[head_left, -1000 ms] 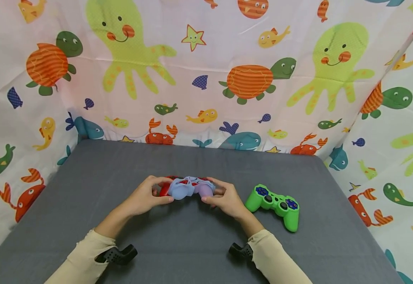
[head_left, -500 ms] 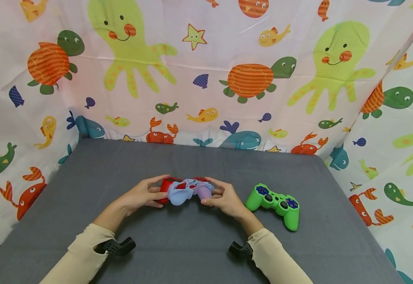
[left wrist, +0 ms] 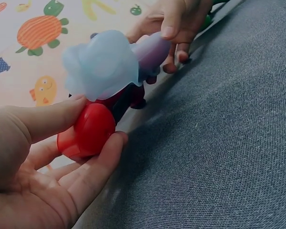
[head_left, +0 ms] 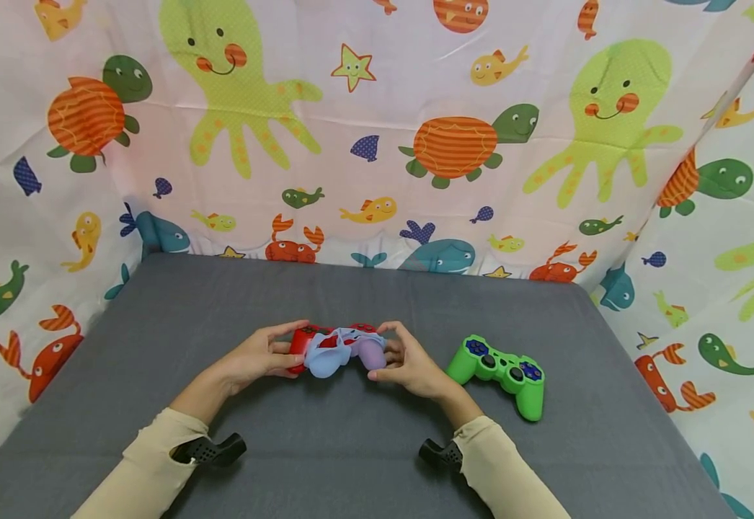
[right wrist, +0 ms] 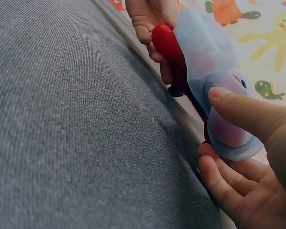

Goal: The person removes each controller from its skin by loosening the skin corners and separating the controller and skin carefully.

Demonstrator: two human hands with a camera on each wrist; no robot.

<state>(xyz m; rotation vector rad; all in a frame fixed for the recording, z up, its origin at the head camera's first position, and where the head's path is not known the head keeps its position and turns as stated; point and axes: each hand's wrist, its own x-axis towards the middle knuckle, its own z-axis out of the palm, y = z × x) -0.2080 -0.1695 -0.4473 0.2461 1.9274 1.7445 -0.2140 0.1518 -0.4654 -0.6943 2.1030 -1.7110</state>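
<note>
Half closed at the fingers (left wrist: 99, 171), gripping red controller (head_left: 298, 346) with left hand (head_left: 254, 356) and blue sleeve (head_left: 326, 362) over its right end with right hand (head_left: 414, 367), left of green controller (head_left: 502, 373).

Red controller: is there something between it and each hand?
For the right hand, yes: the pale blue cover lies between its thumb and the red controller. For the left hand, nothing visible; it grips the controller's bare end directly.
</note>
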